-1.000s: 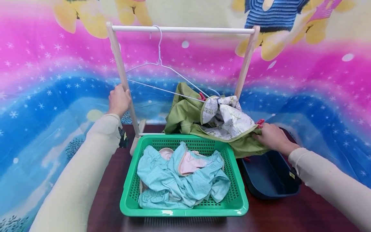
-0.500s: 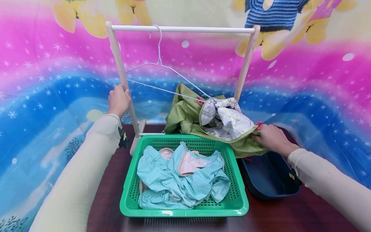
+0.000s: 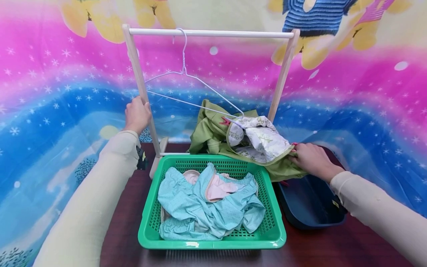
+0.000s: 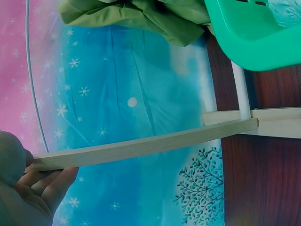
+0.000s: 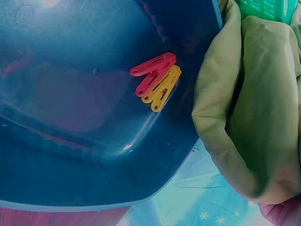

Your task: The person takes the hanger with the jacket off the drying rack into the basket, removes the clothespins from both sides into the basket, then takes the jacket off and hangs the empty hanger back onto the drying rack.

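My left hand (image 3: pixel 137 114) grips the left post (image 3: pixel 141 89) of a small wooden clothes rack; in the left wrist view its fingers (image 4: pixel 44 186) curl under that post (image 4: pixel 141 146). A white wire hanger (image 3: pixel 186 79) hangs tilted from the top rail. A green jacket (image 3: pixel 208 135) with a white printed lining (image 3: pixel 263 139) lies slumped under the hanger's lower end, with a red peg (image 3: pixel 224 121) on it. My right hand (image 3: pixel 301 155) grips the jacket's zip edge at the right, a bit of red showing at its fingers. The jacket's fold (image 5: pixel 254 94) overhangs the tub.
A green plastic basket (image 3: pixel 213 243) with crumpled turquoise and pink clothes (image 3: pixel 207 207) stands in front on the dark wooden table (image 3: pixel 120 222). A dark blue tub (image 3: pixel 310 211) at the right holds red pegs (image 5: pixel 153 70) and yellow pegs (image 5: pixel 162 89). A bright printed cloth covers the wall behind.
The jacket's raised part and the red peg have sunk lower under the hanger's end. My right hand shifted slightly left. The left hand stayed on the post.
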Demonstrator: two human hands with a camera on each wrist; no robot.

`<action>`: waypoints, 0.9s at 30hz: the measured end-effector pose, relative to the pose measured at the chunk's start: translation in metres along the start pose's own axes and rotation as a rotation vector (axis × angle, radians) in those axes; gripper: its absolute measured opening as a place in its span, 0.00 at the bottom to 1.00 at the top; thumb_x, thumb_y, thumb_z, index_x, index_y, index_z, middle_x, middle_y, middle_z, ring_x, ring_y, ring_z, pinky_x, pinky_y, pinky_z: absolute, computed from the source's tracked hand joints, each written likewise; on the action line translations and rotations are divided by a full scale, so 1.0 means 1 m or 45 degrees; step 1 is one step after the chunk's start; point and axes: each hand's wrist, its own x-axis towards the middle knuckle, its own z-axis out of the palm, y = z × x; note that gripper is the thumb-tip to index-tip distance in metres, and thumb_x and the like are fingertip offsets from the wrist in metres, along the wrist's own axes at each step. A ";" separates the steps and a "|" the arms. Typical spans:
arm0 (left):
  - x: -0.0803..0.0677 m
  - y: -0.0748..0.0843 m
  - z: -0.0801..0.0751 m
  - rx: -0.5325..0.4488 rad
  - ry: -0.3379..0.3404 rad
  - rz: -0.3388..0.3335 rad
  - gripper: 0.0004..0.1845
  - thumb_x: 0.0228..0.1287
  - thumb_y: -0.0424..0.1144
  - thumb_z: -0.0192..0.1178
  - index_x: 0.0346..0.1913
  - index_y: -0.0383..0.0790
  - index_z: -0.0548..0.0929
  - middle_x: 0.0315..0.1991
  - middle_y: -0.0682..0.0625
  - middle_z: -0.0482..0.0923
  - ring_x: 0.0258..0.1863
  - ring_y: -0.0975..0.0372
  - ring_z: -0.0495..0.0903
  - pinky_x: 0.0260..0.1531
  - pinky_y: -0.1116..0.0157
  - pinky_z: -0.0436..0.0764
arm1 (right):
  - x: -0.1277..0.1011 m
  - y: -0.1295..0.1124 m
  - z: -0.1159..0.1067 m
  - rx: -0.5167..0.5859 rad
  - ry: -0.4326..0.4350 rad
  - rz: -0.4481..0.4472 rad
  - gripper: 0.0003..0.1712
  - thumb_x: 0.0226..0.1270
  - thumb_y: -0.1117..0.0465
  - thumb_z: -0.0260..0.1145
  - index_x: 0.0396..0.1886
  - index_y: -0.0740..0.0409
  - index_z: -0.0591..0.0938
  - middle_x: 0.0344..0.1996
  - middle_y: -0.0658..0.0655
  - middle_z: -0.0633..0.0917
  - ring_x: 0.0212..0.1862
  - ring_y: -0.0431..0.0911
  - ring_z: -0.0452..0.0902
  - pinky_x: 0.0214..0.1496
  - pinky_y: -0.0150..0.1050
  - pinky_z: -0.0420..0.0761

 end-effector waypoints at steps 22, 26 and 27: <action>0.005 -0.003 0.000 0.026 0.000 0.014 0.23 0.82 0.42 0.39 0.64 0.27 0.71 0.54 0.30 0.79 0.52 0.38 0.82 0.49 0.46 0.83 | 0.009 -0.024 -0.024 -0.046 0.172 -0.163 0.18 0.63 0.52 0.73 0.18 0.45 0.75 0.12 0.47 0.63 0.16 0.42 0.58 0.17 0.36 0.59; 0.004 -0.003 0.000 0.029 0.009 0.017 0.22 0.82 0.42 0.40 0.62 0.27 0.73 0.53 0.30 0.79 0.52 0.38 0.82 0.49 0.46 0.83 | 0.009 -0.033 -0.028 0.002 0.179 -0.188 0.23 0.62 0.51 0.74 0.15 0.45 0.71 0.11 0.47 0.64 0.17 0.42 0.59 0.18 0.36 0.60; 0.004 -0.003 -0.001 0.028 0.007 0.015 0.22 0.82 0.42 0.40 0.62 0.27 0.73 0.53 0.30 0.79 0.52 0.38 0.82 0.49 0.46 0.83 | 0.010 -0.035 -0.029 0.011 0.184 -0.202 0.23 0.62 0.52 0.74 0.14 0.45 0.71 0.11 0.47 0.64 0.17 0.42 0.59 0.19 0.36 0.60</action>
